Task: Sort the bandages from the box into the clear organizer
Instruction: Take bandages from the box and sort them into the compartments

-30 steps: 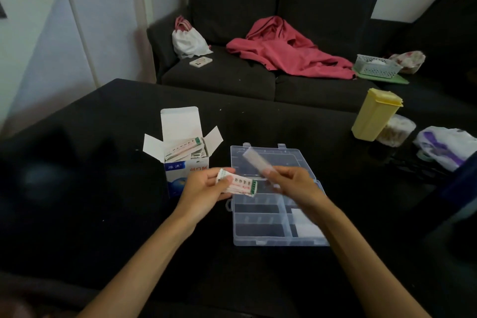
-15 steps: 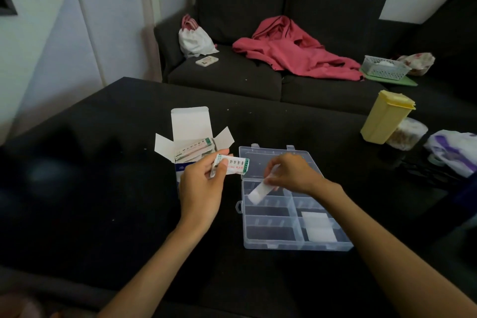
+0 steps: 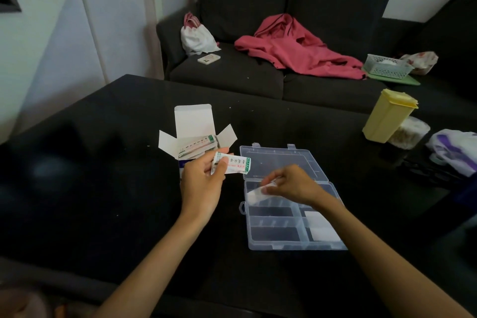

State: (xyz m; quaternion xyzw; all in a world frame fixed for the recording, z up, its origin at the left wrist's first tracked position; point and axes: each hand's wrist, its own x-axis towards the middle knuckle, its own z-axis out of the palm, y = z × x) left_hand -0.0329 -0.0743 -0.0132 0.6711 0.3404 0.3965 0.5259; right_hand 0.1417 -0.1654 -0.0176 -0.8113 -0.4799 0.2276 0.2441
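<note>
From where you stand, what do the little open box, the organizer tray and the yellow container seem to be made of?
The open box looks like thin matte cardboard: white flaps folded out along creases. The clear organizer seems hard glossy plastic: see-through walls, moulded dividers, hinged lid. The yellow container is probably opaque plastic with a dull sheen and a moulded lid rim.

Home living room: dark sofa (image 3: 258,41), pink jacket (image 3: 296,46), low table (image 3: 103,188).
</note>
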